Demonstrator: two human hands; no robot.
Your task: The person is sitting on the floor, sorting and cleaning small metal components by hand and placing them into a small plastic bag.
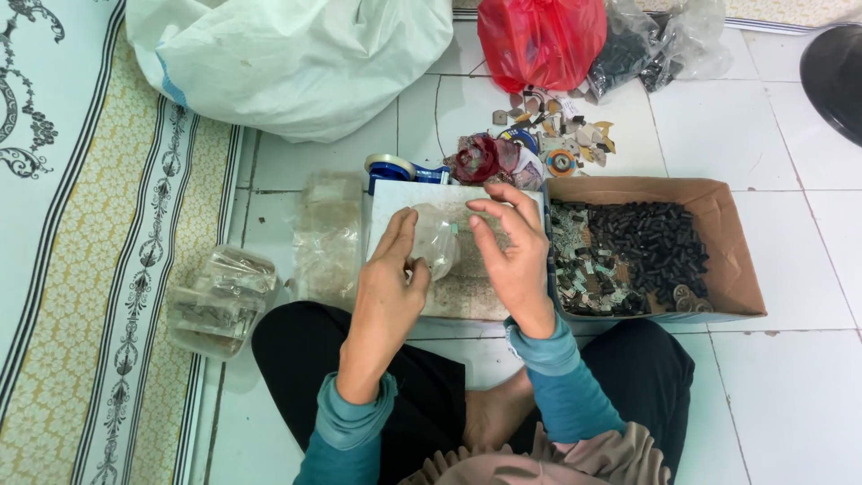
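**Two hands on one clear bag**

Both hands, left (388, 286) and right (514, 253), pinch a small clear bag (437, 244) between them above a white board (467, 287). A box (727, 242) of black parts sits just right, on the floor.

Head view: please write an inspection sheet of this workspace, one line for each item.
Surface: white tiled floor; patterned mat at left.
Job's things: small clear bag between both hands, over a flat white board.
Clutter: cardboard box of small black parts; tape roll; clear packets; scraps.
Grippers: left hand and right hand hold the bag.
Cables: nothing seen.
Surroundings: white sack, red bag.
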